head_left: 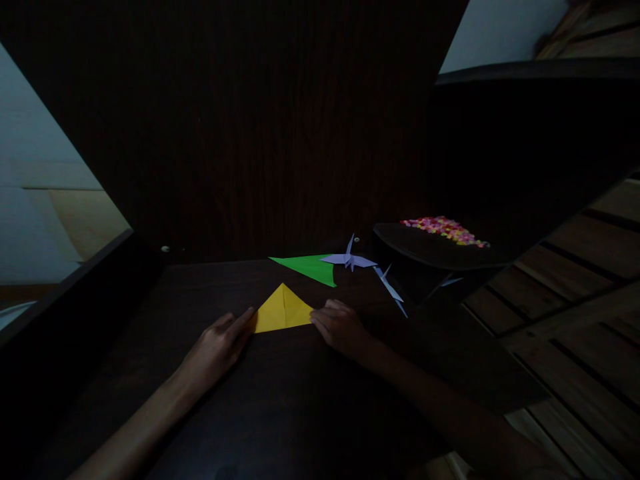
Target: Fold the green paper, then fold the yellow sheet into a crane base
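Note:
A yellow paper folded into a triangle lies flat on the dark wooden table. My left hand rests flat beside it, fingers stretched out and touching its left corner. My right hand presses on the triangle's right corner with curled fingers. The scene is dim.
Behind the yellow paper lies a green folded triangle. A pale purple paper crane stands next to it, and another pale folded piece to its right. A dark tray with small colourful bits sits at the back right. A slatted wooden floor is on the right.

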Demonstrator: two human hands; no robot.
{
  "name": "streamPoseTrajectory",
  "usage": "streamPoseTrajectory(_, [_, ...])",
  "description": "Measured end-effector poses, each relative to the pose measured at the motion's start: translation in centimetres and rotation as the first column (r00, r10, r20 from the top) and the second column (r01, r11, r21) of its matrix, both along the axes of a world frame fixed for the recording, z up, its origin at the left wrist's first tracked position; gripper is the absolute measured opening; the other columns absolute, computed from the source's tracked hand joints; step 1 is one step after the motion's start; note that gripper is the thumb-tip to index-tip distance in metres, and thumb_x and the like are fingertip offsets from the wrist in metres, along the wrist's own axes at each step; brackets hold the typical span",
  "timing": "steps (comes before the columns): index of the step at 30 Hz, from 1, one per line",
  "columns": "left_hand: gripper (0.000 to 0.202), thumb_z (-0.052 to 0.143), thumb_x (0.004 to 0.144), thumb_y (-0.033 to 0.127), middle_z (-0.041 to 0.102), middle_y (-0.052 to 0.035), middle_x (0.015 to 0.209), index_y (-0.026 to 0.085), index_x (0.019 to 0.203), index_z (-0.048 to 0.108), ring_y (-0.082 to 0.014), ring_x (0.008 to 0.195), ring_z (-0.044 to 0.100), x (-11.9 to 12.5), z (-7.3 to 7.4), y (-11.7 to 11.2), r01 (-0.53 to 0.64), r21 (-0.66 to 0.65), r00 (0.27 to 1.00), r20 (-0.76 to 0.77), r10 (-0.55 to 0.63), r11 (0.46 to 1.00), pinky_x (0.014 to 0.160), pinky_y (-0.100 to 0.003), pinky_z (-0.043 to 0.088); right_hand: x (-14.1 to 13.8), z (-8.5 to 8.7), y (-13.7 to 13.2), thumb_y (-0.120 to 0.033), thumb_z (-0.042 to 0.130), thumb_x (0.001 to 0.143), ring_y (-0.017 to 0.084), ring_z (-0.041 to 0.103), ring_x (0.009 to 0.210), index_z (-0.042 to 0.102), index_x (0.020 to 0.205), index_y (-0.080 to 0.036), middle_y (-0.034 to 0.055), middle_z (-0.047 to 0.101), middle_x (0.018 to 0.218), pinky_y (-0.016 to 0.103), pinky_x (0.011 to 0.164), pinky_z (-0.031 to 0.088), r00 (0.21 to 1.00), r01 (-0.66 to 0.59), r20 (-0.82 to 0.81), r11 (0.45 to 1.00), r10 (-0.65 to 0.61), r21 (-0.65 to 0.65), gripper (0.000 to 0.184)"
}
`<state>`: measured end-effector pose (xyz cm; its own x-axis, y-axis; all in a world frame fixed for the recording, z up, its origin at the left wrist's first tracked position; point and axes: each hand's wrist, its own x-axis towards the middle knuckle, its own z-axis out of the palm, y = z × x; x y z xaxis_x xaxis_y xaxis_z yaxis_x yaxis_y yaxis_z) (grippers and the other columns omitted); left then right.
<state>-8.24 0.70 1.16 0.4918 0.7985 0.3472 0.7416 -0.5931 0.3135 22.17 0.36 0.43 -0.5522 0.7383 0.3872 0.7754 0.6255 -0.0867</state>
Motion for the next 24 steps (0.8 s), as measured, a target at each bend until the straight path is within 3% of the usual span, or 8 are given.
streamPoseTrajectory(7, [0.048, 0.035, 0.101, 0.040, 0.069, -0.0103, 0.086, 0.014, 0.131, 0.062, -0.0201, 0.069, 0.069, 0.24, 0.42, -0.30, -0.015, 0.019, 1.000, 0.002, 0.014, 1.000, 0.062, -0.029, 0.059, 0.02, 0.98, -0.36, -0.014, 0.062, 0.090, 0.019, 0.054, 0.074, 0.063, 0.080, -0.019, 0.0036, 0.070, 0.077, 0.032, 0.069, 0.037, 0.999, -0.030, 0.023, 0.999, 0.030, -0.027, 0.011])
streamPoseTrajectory(18, [0.047, 0.034, 0.103, 0.041, 0.070, -0.0104, 0.092, 0.018, 0.135, 0.060, -0.0197, 0.074, 0.070, -0.24, 0.39, 0.11, 0.081, -0.022, 0.997, 0.004, -0.081, 0.997, 0.066, -0.028, 0.060, 0.41, 0.59, -0.03, -0.017, 0.060, 0.093, 0.019, 0.055, 0.073, 0.067, 0.076, -0.019, 0.0033, 0.072, 0.081, 0.032, 0.067, 0.041, 0.997, -0.071, 0.019, 0.997, 0.071, 0.005, 0.019])
streamPoseTrajectory(22, [0.051, 0.034, 0.102, 0.046, 0.072, -0.0129, 0.097, 0.018, 0.136, 0.060, -0.0245, 0.084, 0.072, -0.46, 0.00, 0.30, 0.055, -0.003, 0.998, -0.022, -0.055, 0.998, 0.071, -0.032, 0.061, 0.69, 0.49, 0.25, -0.019, 0.061, 0.094, 0.017, 0.056, 0.073, 0.068, 0.082, -0.019, 0.0018, 0.073, 0.082, 0.030, 0.068, 0.041, 0.996, -0.087, 0.032, 0.996, 0.086, 0.003, 0.014])
streamPoseTrajectory(24, [0.052, 0.032, 0.103, 0.046, 0.072, -0.0127, 0.095, 0.017, 0.137, 0.059, -0.0231, 0.080, 0.072, -0.44, -0.06, 0.29, 0.058, -0.007, 0.998, -0.030, -0.058, 0.998, 0.069, -0.031, 0.061, 0.76, 0.42, 0.32, -0.018, 0.062, 0.095, 0.017, 0.056, 0.073, 0.069, 0.090, -0.019, 0.0016, 0.074, 0.083, 0.030, 0.067, 0.041, 0.996, -0.086, 0.035, 0.996, 0.085, 0.014, 0.009])
